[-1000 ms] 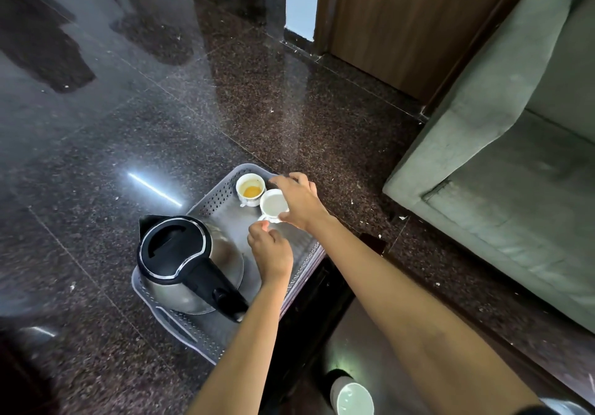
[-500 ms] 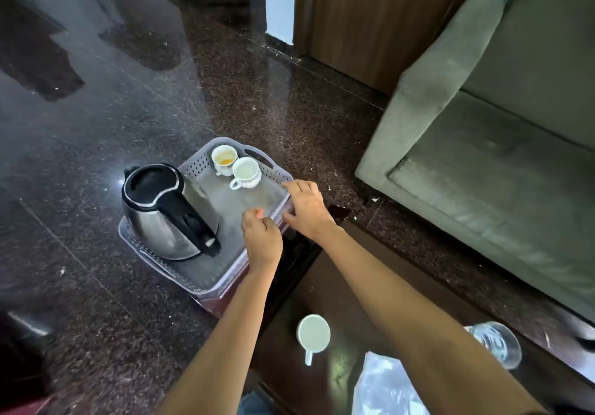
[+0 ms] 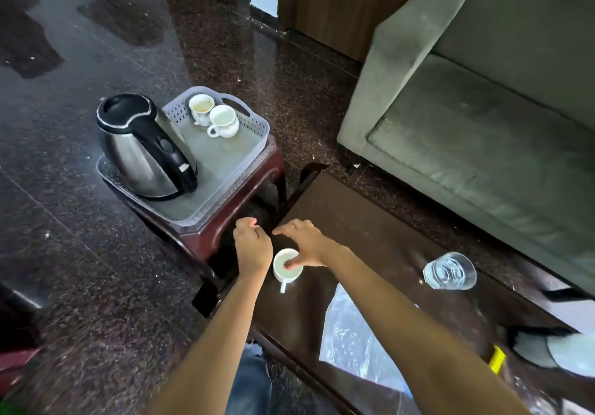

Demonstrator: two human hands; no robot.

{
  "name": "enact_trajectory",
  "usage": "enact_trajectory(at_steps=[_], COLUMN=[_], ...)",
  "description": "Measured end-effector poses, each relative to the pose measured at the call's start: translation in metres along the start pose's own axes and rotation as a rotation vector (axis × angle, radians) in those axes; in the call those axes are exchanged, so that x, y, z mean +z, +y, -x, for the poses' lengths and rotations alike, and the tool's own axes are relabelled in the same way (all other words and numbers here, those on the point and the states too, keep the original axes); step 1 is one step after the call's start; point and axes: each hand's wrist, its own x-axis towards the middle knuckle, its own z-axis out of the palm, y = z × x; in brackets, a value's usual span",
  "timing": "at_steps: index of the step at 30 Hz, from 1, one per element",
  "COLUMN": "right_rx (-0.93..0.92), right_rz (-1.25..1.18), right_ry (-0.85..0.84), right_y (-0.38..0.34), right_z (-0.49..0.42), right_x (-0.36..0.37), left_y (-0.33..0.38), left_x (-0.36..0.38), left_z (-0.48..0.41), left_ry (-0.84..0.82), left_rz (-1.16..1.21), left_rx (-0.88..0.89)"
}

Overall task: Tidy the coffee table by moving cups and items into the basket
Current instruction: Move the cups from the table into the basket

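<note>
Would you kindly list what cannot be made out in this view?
Head view only:
white cup: part of its inside, covered by the right hand.
left hand: whether its curled fingers hold anything, palm faces away.
dark item at the right edge: blurred, cut off.

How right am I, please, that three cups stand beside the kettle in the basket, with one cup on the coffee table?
Head view: two cups, not three, stand beside the kettle in the basket, with one cup on the coffee table.

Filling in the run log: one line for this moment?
phase: reaching for cup | right hand: open over white cup on coffee table | left hand: curled, nothing visible in it | basket: kettle, two cups
</note>
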Motion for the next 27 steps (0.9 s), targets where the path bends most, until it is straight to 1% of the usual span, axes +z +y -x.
enact_trajectory(at_steps=[2,4,8,13,18,22,27], right_rx=[-0.022,-0.039,-0.087,-0.128,-0.1,-0.086,-0.076], right_rz=[0.107,0.208,0.326,0.401,0.396,0.388,0.388], right_ry=[-0.108,-0.179,-0.21,-0.104,-0.086,-0.013,0.176], right_y=[0.002,0.003,0.005,-0.002,-0.004,-0.012,-0.029], right_z=[0.006,0.008,0.006,-0.002,-0.01,-0.024,-0.055], right_x=[0.012,0.018,0.027,0.032,0.018,-0.025,-0.109], left_y=[-0.011,-0.02,-0.03,-0.033,-0.021,0.0,0.043], left_x=[0.001,0.001,-0.003,-0.011,-0.019,-0.026,-0.033], left_z=[0.008,0.013,0.013,0.007,-0.007,-0.03,-0.07], left_ry=[-0.009,-0.017,-0.024,-0.028,-0.036,-0.055,-0.029], left_rz=[-0.005,-0.007,-0.012,0.0,0.03,0.048,0.11], left_rx=[-0.029,-0.044,-0.059,-0.059,-0.038,0.024,0.086])
